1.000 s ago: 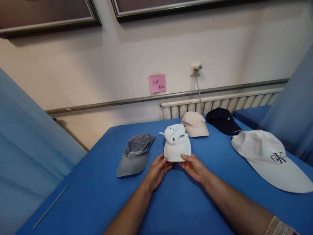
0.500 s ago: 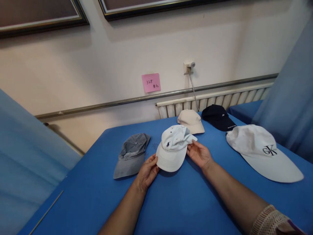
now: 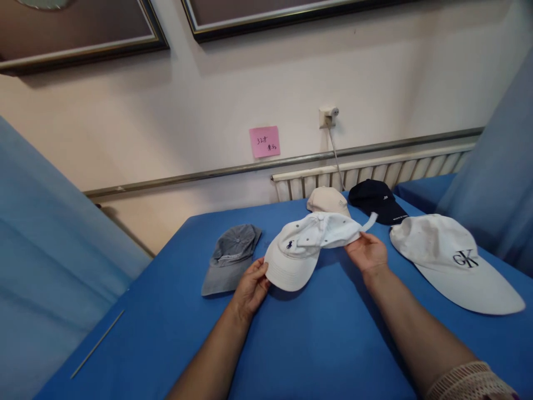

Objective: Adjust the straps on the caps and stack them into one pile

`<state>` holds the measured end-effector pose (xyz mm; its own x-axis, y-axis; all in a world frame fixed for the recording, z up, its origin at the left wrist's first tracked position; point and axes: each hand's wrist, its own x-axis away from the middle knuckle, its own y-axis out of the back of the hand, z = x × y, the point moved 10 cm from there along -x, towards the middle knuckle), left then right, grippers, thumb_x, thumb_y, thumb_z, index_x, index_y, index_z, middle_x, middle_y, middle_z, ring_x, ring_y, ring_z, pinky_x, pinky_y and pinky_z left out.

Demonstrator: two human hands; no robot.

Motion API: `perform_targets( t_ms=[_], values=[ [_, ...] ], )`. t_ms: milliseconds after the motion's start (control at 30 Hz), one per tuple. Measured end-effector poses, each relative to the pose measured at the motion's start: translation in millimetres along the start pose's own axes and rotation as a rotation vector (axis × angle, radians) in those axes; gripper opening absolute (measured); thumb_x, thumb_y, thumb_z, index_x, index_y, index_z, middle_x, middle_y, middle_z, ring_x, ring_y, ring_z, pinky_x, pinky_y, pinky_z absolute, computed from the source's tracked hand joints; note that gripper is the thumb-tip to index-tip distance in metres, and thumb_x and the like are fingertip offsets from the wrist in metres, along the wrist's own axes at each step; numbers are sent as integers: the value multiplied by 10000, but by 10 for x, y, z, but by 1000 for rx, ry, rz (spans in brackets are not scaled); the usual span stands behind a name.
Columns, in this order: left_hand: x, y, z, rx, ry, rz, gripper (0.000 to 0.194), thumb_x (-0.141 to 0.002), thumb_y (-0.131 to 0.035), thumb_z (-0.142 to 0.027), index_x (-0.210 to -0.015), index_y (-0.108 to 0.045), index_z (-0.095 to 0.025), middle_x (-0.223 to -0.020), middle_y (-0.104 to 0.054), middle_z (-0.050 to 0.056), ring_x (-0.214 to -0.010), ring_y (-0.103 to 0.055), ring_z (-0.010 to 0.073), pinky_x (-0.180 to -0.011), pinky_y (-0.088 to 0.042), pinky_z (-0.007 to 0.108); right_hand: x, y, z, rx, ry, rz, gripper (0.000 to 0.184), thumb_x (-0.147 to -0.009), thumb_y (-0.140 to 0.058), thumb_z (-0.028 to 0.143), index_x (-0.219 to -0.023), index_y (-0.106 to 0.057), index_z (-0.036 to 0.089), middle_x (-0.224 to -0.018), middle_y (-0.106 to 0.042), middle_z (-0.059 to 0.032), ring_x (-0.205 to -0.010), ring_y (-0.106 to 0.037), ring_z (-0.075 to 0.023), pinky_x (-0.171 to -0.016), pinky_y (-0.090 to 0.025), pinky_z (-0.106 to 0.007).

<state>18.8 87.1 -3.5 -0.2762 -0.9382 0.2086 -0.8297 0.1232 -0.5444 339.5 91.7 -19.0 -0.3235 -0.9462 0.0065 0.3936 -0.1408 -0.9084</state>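
Observation:
Between both hands, a white baseball cap (image 3: 300, 244) with a small dark horse-rider emblem is stretched above the blue table (image 3: 291, 344). My left hand (image 3: 253, 286) pinches the left edge of its brim. At the cap's back, my right hand (image 3: 366, 253) grips the band, and a loose strap end sticks up past the fingers. Left of the held cap lies a grey cap (image 3: 233, 258). A beige cap (image 3: 328, 201) sits behind it, partly hidden. Farther right are a black cap (image 3: 377, 201) and a large white cap (image 3: 453, 261) with dark letters.
A thin stick (image 3: 97, 344) lies at the table's left. Blue curtains (image 3: 54, 239) hang at both sides. Along the wall run a metal rail (image 3: 200, 175) and a radiator (image 3: 375, 171). A cord drops from the socket (image 3: 328, 118), near a pink note (image 3: 265, 141).
My right hand has moved right, pulling the back of the white cap out, so the cap is stretched wider and its strap end shows. My left hand keeps its hold on the brim.

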Motion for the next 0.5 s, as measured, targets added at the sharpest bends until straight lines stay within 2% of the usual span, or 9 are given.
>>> perform_targets(
  t_ms=[67,167,233,300,367,433,500],
  values=[
    [33,13,-240,1,-76,-36,242,-780,-668,-90,-1009,-632,-158,-938,-690,30,-737,-653,105,-650,-543,180,10,72,-58,-3,-50,-33,225,-751,-462,157,-903,-625,188,-985,-706,-77,-968,-664,-194,-853,-557,-397],
    [108,94,-748,-4,-232,-109,200,-813,-631,-103,-999,-643,-174,-925,-696,23,-703,-649,100,-622,-545,170,72,154,-334,35,-205,-92,204,-756,-481,159,-888,-636,171,-937,-708,-94,-846,-687,-187,-698,-592,-336],
    [192,258,-1117,17,-379,-195,166,-821,-610,-82,-952,-649,-175,-878,-694,11,-671,-644,90,-584,-539,150,125,183,-510,64,-285,-130,204,-765,-489,134,-891,-648,161,-884,-714,-90,-736,-683,-170,-604,-583,-300],
    [272,506,-1330,28,-446,-303,130,-810,-612,-54,-881,-642,-158,-813,-686,7,-620,-634,81,-524,-523,130,168,187,-637,133,-336,-144,178,-768,-511,107,-864,-654,153,-827,-715,-78,-650,-664,-147,-553,-565,-264],
    [345,817,-1362,-21,-416,-451,103,-791,-628,-34,-819,-622,-132,-729,-666,11,-565,-623,84,-479,-519,135,195,185,-720,226,-365,-141,145,-757,-545,84,-832,-654,145,-780,-711,-64,-611,-651,-127,-539,-549,-232],
    [428,1115,-1287,-109,-344,-600,111,-773,-646,-16,-802,-609,-117,-692,-653,13,-532,-618,86,-457,-521,142,208,183,-765,293,-373,-134,131,-745,-573,66,-817,-651,142,-756,-710,-54,-607,-650,-116,-540,-538,-210],
    [502,1331,-1192,-151,-294,-695,127,-766,-650,-2,-800,-600,-113,-677,-647,12,-506,-608,78,-464,-528,147,217,182,-789,321,-370,-129,136,-734,-594,54,-823,-651,140,-757,-713,-55,-616,-655,-117,-541,-531,-203]
  ],
)
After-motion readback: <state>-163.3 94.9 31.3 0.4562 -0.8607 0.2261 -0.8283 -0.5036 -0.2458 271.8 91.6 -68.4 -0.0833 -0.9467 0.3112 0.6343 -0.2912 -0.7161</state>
